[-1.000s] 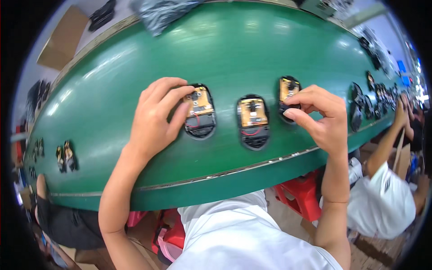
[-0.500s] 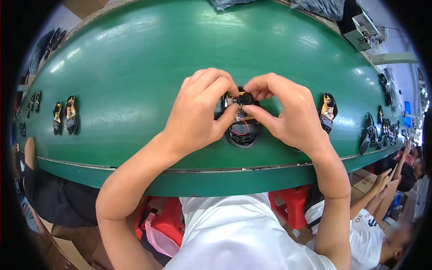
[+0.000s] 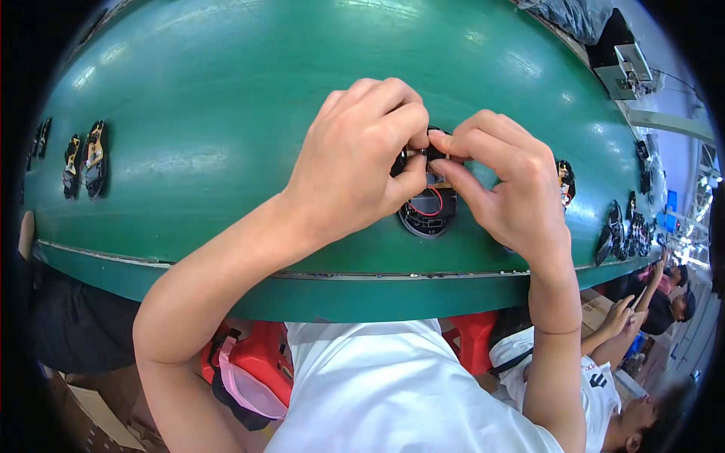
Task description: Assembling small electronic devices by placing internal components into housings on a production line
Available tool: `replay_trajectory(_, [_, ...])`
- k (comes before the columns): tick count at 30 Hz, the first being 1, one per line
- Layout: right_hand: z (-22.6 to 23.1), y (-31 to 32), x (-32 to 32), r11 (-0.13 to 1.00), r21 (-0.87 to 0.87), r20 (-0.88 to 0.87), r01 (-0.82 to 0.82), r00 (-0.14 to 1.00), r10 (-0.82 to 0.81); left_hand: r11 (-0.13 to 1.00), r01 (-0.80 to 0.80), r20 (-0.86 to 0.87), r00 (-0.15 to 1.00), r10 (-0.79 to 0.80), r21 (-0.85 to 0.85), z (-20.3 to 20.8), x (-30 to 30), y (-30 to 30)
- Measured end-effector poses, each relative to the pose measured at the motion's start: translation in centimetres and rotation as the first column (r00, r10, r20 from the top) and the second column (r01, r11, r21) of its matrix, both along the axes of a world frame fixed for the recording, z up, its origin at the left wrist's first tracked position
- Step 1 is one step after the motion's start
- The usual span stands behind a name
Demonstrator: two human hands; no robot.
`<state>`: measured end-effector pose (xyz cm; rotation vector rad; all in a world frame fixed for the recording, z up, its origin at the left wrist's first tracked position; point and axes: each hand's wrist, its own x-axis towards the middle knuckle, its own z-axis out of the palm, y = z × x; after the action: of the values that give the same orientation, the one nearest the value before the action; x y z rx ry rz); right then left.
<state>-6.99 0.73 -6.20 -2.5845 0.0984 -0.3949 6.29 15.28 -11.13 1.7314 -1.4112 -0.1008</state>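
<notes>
An opened computer mouse (image 3: 428, 220) lies on the green bench in front of me. Its black base shows a looped red wire, with part of a yellowish circuit board above it. My left hand (image 3: 362, 155) is closed in a pinch over the upper left of the mouse; its fingers hide what they grip. From the right, the thumb and forefinger of my right hand (image 3: 513, 177) pinch a small black part (image 3: 436, 152) at the top of the mouse. Both sets of fingertips nearly meet there.
Two opened mice (image 3: 95, 158) lie at the left, and one more (image 3: 566, 181) sits just beyond my right hand. Several others (image 3: 638, 230) cluster farther right. A metal-fronted box (image 3: 623, 69) stands at the far right edge. Another person (image 3: 604, 385) sits to my right.
The view has shifted, so the bench's contents sit differently in it. My left fingers have curled in further over the mouse's upper part; my right hand keeps its pinch there.
</notes>
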Motion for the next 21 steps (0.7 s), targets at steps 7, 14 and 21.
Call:
replay_trajectory(7, [1.6,-1.4,1.7,0.998,-0.044,-0.177,-0.049,0.983,0.040,0.997,0.076,-0.055,0.996,-0.074,0.032,0.2,0.3,-0.5])
replay_trajectory(14, [1.9,-1.8,1.8,0.988,-0.111,-0.294,-0.109,0.953,0.072,0.997,0.072,-0.036,0.997,-0.072,0.012,0.2,0.1,-0.6])
replay_trajectory(21, [-1.6,-0.8,-1.3,0.965,0.252,0.077,0.069,0.993,-0.091,0.999,0.047,-0.032,0.998,-0.047,-0.010,0.2,-0.6,-0.5])
